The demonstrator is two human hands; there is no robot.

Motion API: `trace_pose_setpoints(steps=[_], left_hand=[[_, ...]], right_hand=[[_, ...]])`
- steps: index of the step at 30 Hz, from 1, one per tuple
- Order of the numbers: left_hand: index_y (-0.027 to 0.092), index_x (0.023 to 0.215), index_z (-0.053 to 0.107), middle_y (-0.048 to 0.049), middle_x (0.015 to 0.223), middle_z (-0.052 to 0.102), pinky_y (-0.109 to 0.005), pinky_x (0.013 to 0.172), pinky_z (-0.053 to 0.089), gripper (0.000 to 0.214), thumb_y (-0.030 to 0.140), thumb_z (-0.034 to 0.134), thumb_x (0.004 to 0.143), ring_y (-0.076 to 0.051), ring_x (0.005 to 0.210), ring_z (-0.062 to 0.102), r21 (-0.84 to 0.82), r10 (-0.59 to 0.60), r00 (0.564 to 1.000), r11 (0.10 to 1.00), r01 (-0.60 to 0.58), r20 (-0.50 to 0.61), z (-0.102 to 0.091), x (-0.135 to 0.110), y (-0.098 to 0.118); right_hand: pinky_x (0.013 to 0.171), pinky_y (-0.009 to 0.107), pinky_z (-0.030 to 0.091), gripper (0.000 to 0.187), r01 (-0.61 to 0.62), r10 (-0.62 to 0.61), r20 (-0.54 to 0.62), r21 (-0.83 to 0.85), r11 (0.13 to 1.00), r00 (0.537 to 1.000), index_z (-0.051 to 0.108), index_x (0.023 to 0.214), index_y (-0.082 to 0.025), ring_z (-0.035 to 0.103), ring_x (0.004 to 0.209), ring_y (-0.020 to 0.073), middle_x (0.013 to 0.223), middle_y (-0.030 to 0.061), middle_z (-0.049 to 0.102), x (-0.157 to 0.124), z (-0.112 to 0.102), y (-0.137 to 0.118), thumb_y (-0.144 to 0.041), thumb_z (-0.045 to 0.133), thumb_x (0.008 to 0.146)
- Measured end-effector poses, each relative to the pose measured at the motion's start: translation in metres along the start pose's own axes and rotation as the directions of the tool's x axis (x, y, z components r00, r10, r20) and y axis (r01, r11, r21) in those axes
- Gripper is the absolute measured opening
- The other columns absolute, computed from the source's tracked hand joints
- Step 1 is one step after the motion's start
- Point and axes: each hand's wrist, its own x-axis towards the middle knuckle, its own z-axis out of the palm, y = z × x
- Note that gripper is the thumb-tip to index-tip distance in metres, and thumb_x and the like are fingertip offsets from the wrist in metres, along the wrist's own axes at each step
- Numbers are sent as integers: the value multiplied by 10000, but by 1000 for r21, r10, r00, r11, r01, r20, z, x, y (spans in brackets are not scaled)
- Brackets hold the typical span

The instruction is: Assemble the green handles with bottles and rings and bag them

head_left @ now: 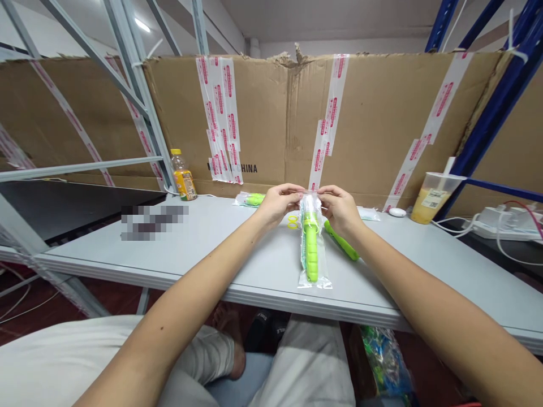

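A bright green ribbed stick-like item lies inside a clear plastic bag [311,249] on the grey table. At the bag's far end, my left hand [283,204] pinches one corner of the plastic. My right hand [339,208] pinches the other corner, fingertips close to those of the left. Beside the bag, partly under my right hand, lies a loose green handle-shaped piece [343,242]. Small yellow rings [292,221] sit just left of the bag. Behind my left hand is another bagged green item [255,199], partly hidden.
A juice bottle [185,180] stands at the back left, and a cup with a straw [433,199] at the back right. Near the cup are a round white object [397,212] and a power strip [504,223]. A cardboard wall [267,124] closes off the table's rear.
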Motion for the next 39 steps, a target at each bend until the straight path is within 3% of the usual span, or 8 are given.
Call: trace_pose_setpoints(steps=[18,24,28,34,39], left_hand=[[141,655,674,-4,682,624,-281,705,522,113,36,648,624,-105,676,594,-47,63,997,997,-61,46,4,-4,8],[135,652,691,-14,680,624,-286,682,512,97,59,637,626,-116,668,594,-21,105,990,994,-104,98,2,-2,7],[129,669,703,-33,695,643,-307,709,509,79,93,636,650,-132,689,610,-3,128,986,992,-129,108,-2,0,6],[116,693,672,-28,685,613,-301,714,506,59,174,683,702,-124,697,594,-19,153,979,988,-151,136,0,-3,8],[158,783,532,12,751,603,-297,700,503,394,276,874,628,-104,683,596,-21,40,992,999,-38,121,1,-5,6]], right_hand=[[572,261,408,85,142,-142,141,15,990,980,668,556,-182,512,614,116,632,7,580,3,-2,-7,-106,633,540],[549,264,408,72,138,-143,131,48,989,981,663,533,-171,503,620,127,645,39,591,4,-3,-9,-182,648,603],[577,266,428,225,87,-90,152,27,996,984,642,569,-169,504,600,111,625,14,567,0,0,-10,-296,817,629],[578,244,445,363,89,-94,175,36,995,980,628,673,-190,524,596,99,630,-24,592,3,-3,-7,-304,927,502],[584,223,485,467,55,-76,169,122,991,983,603,793,-221,554,596,92,656,-53,611,8,-7,-5,-278,950,486]])
